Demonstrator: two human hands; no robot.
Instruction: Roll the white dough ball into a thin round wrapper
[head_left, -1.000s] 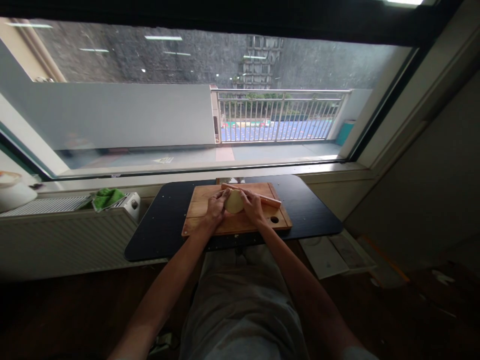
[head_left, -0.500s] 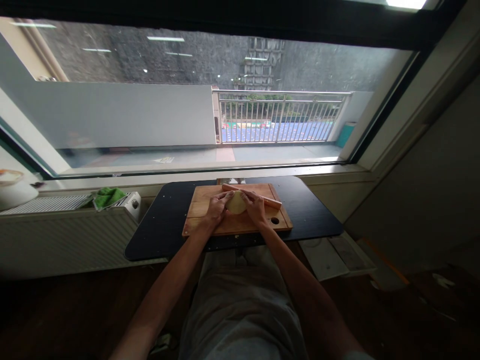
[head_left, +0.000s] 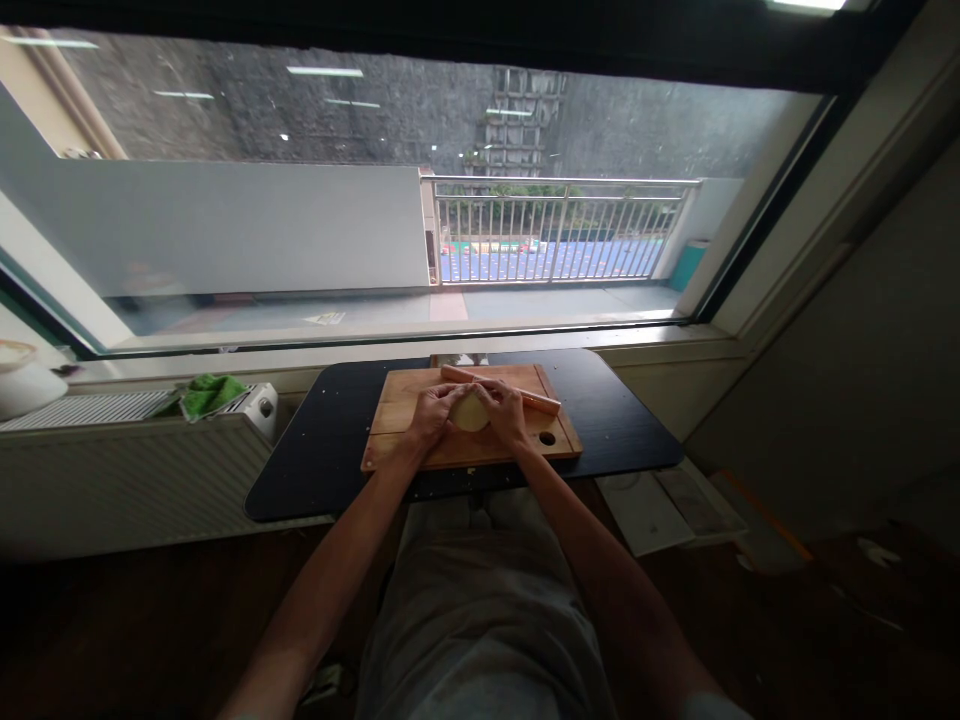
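Note:
A pale, flat round of dough (head_left: 470,413) is held between my two hands above the wooden cutting board (head_left: 394,415). My left hand (head_left: 433,412) pinches its upper left edge, fingers closed. On the other side, my right hand (head_left: 505,408) grips the upper right edge, and the fingertips of both hands nearly meet at the top. Behind my right hand a wooden rolling pin (head_left: 541,402) lies slantwise on the board, its middle partly covered by my fingers. Whether the dough's lower edge touches the board I cannot tell.
The board rests on a small black table (head_left: 619,420) beneath a wide window. To the left, a green cloth (head_left: 210,396) lies on a white radiator (head_left: 135,465), with a white pot (head_left: 26,382) at the far left. White panels (head_left: 645,512) sit low on the right.
My fingertips have come closer together at the top of the dough, and its upper edge now looks more pointed. The rolling pin stays on the board. The view has shifted slightly.

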